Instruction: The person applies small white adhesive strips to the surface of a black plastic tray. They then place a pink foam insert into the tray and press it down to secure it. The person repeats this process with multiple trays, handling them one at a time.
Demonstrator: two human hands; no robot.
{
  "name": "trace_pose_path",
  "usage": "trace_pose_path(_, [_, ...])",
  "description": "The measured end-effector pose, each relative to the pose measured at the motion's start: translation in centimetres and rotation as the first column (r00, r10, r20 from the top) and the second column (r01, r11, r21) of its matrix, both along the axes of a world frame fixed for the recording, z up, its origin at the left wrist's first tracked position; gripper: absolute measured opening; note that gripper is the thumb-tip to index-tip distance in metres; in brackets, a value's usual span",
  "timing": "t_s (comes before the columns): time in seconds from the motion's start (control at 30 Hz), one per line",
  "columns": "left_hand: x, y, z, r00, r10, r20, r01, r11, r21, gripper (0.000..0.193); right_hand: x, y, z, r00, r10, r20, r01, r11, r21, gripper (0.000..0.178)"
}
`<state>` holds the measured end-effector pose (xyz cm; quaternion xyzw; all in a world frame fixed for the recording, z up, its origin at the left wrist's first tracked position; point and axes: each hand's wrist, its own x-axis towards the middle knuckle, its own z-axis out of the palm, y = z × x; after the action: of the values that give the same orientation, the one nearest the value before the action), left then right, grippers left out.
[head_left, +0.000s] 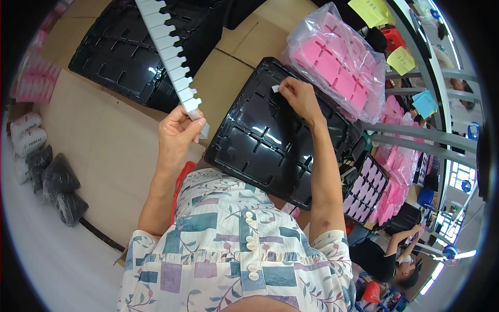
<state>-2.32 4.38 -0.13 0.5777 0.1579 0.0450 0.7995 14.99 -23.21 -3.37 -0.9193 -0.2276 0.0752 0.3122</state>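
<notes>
Pinched between the thumb and fingers of my left hand (179, 127) is the lower end of a long white strip (169, 49). The strip is cut into segments along its length, with a notched right edge, and its top runs out of view. My right hand (302, 100) is closed on a small white piece (276, 89), held by the fingertips over the upper part of a black plastic tray (244, 148). Whether the piece touches the tray I cannot tell. The tray is shiny, with moulded compartments and cross-shaped ridges, and lies tilted in front of my body.
Several black trays (125, 57) are stacked at the upper left on cardboard. A clear bag of pink pieces (332, 62) sits just beyond my right hand. Metal rails (416, 136) and a tray with pink pieces (366, 188) are at right. A co-worker (382, 262) works at lower right.
</notes>
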Motion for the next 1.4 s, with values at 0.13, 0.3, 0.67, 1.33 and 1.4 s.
trace_pose_path(0.13, [0.2,-0.4,0.0,0.999,-0.033,-0.004,0.033,0.999,-0.003,0.012,2.8,0.7,-0.4,0.996,0.088,0.033,-0.082,0.984,-0.156,0.018])
trace_pose_path(0.3, [0.4,0.1,-0.3,1.0,-0.025,-0.002,0.025,1.0,0.006,0.012,4.4,1.2,-1.0,0.98,0.148,0.133,-0.102,0.947,-0.303,0.018])
trace_pose_path(0.67, [0.7,-0.1,-1.0,0.999,-0.026,-0.027,0.026,0.999,0.021,0.011,5.2,1.1,-2.8,0.987,0.032,0.158,0.006,0.972,-0.237,0.017])
trace_pose_path(1.33, [1.7,-0.1,-1.4,0.997,-0.065,-0.038,0.064,0.998,-0.007,0.014,3.9,2.4,-4.8,0.893,0.244,0.379,-0.108,0.932,-0.345,0.014])
trace_pose_path(1.4, [1.6,0.0,-1.5,0.997,-0.072,-0.034,0.072,0.997,-0.005,0.014,4.0,2.1,-4.0,0.918,0.292,0.267,-0.208,0.93,-0.303,0.015])
